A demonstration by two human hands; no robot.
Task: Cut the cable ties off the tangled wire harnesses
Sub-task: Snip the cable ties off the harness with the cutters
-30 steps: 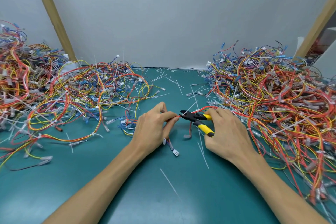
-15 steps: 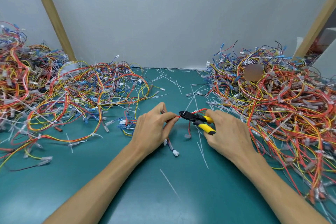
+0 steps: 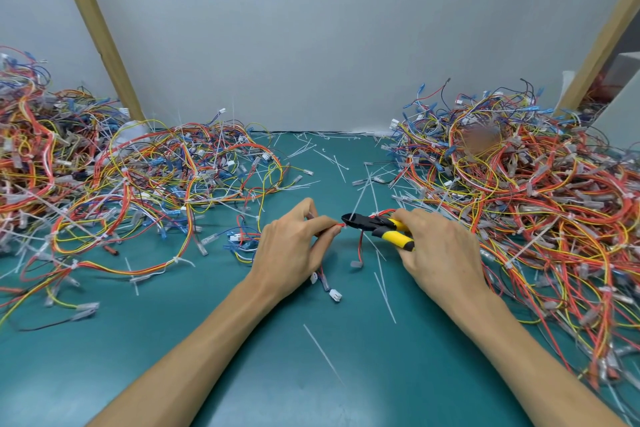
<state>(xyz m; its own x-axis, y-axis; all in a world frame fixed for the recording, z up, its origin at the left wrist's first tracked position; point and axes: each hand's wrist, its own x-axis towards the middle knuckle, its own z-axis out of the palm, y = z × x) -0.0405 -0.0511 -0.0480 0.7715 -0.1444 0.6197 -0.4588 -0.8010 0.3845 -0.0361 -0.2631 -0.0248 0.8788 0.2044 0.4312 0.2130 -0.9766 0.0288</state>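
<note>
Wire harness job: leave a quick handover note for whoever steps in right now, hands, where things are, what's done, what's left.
Left hand pinches a small red harness. Right hand grips the yellow cutters, tips on it close to the left hand.
Done: cut ties litter the green mat.
Left: this cut, plus the left pile and right pile, ties visible in both.

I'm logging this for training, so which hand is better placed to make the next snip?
The right hand: it grips the yellow-handled cutters, whose tip sits at the red wires that the left hand pinches steady.
</note>
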